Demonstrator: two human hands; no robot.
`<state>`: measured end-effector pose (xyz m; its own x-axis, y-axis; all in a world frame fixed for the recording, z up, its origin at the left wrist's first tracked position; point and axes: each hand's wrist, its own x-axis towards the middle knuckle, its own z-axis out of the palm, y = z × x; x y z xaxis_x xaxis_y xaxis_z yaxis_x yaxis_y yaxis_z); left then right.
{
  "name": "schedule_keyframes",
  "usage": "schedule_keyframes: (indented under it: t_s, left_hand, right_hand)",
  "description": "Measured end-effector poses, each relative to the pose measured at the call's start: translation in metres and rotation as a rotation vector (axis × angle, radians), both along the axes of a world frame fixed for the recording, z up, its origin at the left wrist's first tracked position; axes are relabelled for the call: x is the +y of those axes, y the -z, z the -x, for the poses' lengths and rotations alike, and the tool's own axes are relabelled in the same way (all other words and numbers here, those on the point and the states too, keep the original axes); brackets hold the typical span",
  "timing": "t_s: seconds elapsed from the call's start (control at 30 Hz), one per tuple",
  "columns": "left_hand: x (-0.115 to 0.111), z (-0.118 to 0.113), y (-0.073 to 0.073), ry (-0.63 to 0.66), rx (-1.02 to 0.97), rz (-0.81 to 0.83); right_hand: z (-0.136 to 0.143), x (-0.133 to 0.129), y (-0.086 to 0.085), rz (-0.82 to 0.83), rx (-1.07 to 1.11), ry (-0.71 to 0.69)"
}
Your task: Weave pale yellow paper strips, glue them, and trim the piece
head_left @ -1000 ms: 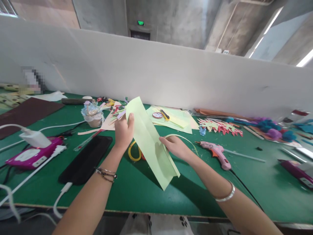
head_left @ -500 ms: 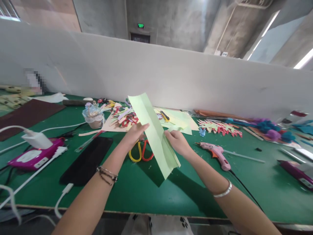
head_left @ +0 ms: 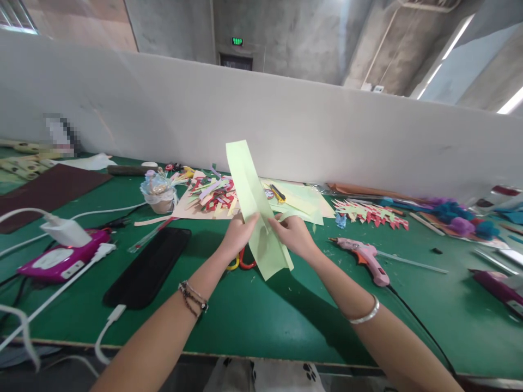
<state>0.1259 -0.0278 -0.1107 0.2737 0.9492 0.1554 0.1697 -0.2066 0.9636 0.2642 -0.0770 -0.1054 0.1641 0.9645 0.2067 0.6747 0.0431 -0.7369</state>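
A light green sheet of paper (head_left: 254, 198), creased lengthwise, is held up above the table, its long side tilted from upper left to lower right. My left hand (head_left: 240, 234) is closed on its left edge, thumb on the near face. At the right edge my right hand (head_left: 293, 233) pinches the paper, its fingers partly hidden behind the sheet. Below and behind the paper lie scissors with one yellow and one red handle (head_left: 247, 261); their blades are hidden.
A pink glue gun (head_left: 365, 258) with a cord lies at the right, near zigzag-cut paper pieces (head_left: 370, 213). A black phone (head_left: 147, 267) and a purple power strip (head_left: 67, 255) with white cables sit at the left. Paper scraps (head_left: 216, 193) and a yellow cutter (head_left: 278, 193) lie behind.
Both hands have come closer together, the left moving right and down along the paper. The sheet now stands more upright, its folded sides closer together, and covers more of the scissors.
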Motion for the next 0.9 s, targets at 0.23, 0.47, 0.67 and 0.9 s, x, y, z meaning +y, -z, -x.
schedule_keyframes:
  t_s: [0.23,0.47,0.67,0.9]
  left_hand:
    - [0.002,0.002,0.001,-0.054,0.071,-0.184]
    - [-0.001,0.002,-0.001,-0.059,0.142,-0.204]
    - [0.000,0.003,0.000,-0.073,0.157,-0.198]
    - [0.000,0.003,-0.001,-0.083,0.147,-0.220]
  right_hand:
    - [-0.003,0.002,0.001,0.057,0.262,-0.014]
    - [-0.007,0.004,0.008,0.017,0.352,-0.059]
    - [-0.008,0.006,0.011,0.003,0.432,-0.093]
    - [-0.009,0.004,0.010,0.016,0.506,-0.130]
